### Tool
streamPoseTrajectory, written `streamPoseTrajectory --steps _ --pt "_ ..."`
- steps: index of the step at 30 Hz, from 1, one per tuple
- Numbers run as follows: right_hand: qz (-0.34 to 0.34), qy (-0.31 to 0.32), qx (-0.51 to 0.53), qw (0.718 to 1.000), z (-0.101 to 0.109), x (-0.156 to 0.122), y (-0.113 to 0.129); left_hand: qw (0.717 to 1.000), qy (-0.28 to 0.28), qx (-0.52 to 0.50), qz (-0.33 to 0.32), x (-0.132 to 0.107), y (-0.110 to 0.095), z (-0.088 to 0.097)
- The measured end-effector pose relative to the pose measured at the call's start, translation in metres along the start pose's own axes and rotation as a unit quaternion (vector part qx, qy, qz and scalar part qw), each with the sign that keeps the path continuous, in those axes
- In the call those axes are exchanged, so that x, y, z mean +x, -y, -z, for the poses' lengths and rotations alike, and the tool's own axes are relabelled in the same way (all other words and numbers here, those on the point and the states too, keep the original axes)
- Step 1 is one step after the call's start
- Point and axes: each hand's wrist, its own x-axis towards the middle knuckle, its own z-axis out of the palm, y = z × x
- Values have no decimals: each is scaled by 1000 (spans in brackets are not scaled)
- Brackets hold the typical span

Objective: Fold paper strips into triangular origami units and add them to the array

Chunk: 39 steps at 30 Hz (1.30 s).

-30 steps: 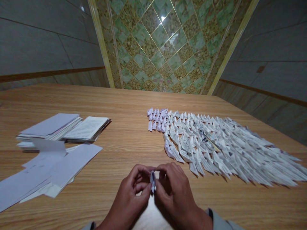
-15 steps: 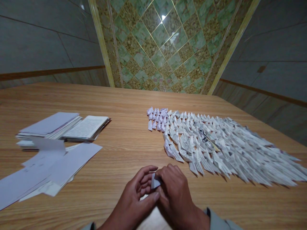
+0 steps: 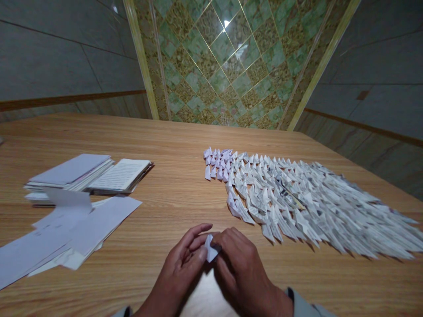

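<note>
A small folded white paper piece sits between my two hands, low over the wooden table near its front edge. My left hand pinches it with thumb and curled fingers from the left. My right hand is closed round its right side, fingers bent over it. Most of the piece is hidden by my fingers. To the right lies a wide spread of several folded paper pieces laid in rows.
At the left, a stack of papers and an open booklet lies on the table, with loose white sheets in front of it. Grey wall panels and a green tiled strip rise behind the table.
My hands have lowered toward the table and closed tighter round the paper piece, which has turned from upright to tilted. The camera shifted slightly.
</note>
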Motion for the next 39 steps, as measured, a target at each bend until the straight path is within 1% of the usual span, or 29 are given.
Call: streamPoseTrajectory --steps 2,5,7,10,12,13,15,19,22,26,30,33,36,39 --pt "-6 5 14 1000 0 0 1 1000 4 -12 0 1 1 1" --pt "-31 -14 60 998 1 1 3 1000 1 3 -20 2 7 3" --pt "-75 -23 103 992 3 3 5 998 2 50 -39 2 11 6" --pt "-160 -11 161 974 5 6 7 989 3 132 -74 -2 16 10" --pt "-195 -5 177 965 5 7 7 980 4 172 -104 -4 17 11" --pt "-203 -4 179 963 5 7 7 976 3 186 -116 -5 17 12" --pt "-201 -4 179 963 6 7 8 970 -1 203 -132 -6 16 11" --pt "-187 -12 208 960 7 7 9 968 -15 218 -120 -4 7 8" --pt "-183 -19 206 961 7 5 9 960 4 246 -132 -2 1 6" --pt "-169 -8 178 969 5 3 6 950 21 274 -147 -3 2 7" --pt "-124 3 147 981 5 2 3 946 28 283 -156 -6 3 7" --pt "-100 3 139 985 6 2 3 951 30 270 -149 -6 1 6" --pt "-122 -10 157 980 6 3 4 964 44 231 -125 -4 -1 4" --pt "-171 -33 195 965 4 3 4 975 39 198 -94 -2 -2 2"
